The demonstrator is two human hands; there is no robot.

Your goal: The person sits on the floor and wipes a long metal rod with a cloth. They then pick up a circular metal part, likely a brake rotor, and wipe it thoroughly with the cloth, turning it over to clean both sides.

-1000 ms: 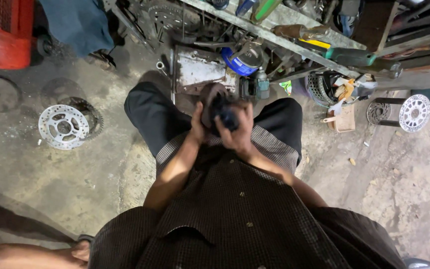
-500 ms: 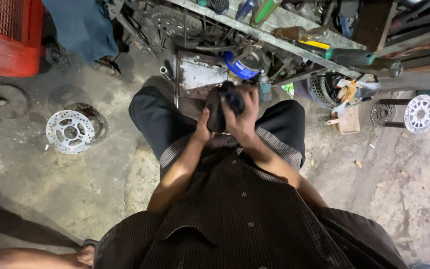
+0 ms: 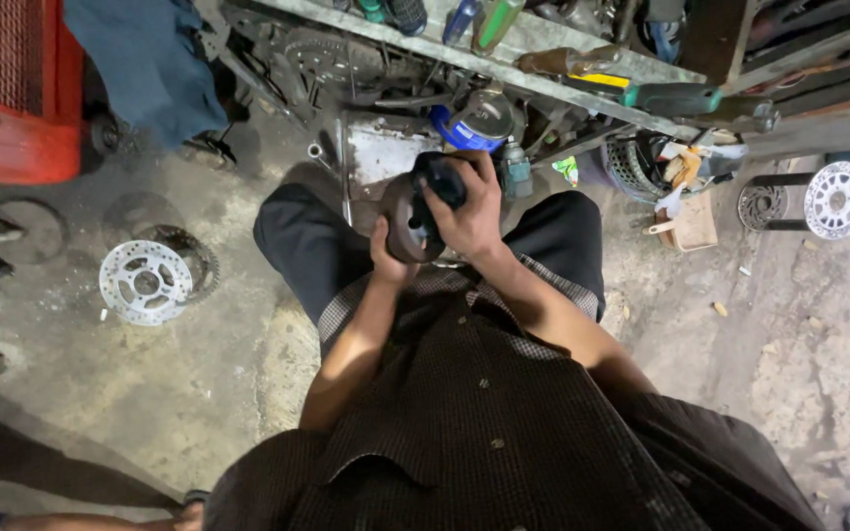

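Sitting low on bare concrete floor (image 3: 179, 383), the person is facing a cluttered metal rack (image 3: 563, 74) that is closing off the far edge; open room is lying to either side. The left hand (image 3: 386, 258) is cupping a dark round metal drum (image 3: 400, 218) from below, and the right hand (image 3: 469, 211) is gripping a black part (image 3: 440, 182) against it, above the knees. A silver perforated brake disc (image 3: 146, 282) is lying well apart.
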